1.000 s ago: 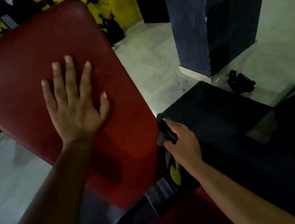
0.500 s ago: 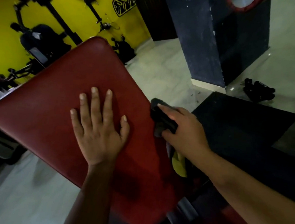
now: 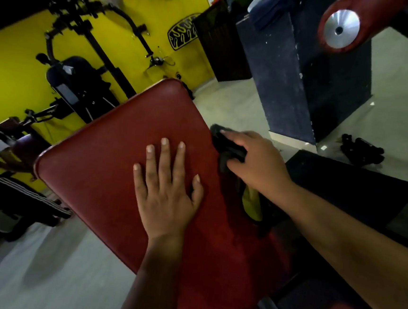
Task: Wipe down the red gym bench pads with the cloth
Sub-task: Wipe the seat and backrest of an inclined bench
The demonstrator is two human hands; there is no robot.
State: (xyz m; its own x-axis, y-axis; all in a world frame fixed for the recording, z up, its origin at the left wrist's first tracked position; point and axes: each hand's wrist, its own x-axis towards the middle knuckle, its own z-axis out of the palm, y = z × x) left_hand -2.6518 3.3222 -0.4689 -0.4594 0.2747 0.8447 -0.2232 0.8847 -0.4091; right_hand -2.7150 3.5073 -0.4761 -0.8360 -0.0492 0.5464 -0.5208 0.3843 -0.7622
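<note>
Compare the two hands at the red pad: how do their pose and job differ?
The left hand lies flat with fingers spread on the red pad; the right hand curls at that pad's right edge. The left hand holds nothing; the right hand grips a dark cloth. Both are bare and at the same pad.

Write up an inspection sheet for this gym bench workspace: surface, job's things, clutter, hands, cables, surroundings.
Surface: red vinyl bench pad, broad, with rounded corners.
Job's things: dark crumpled cloth at the pad's right edge; a yellow patch shows below the wrist.
Clutter: small black items on the pale floor.
Hands: left hand lies flat on the pad with fingers straight; right hand grips the cloth.
Cables: nothing seen.
Surroundings: yellow wall, black weight machine, dark square pillar, red roller pad with silver end cap.
</note>
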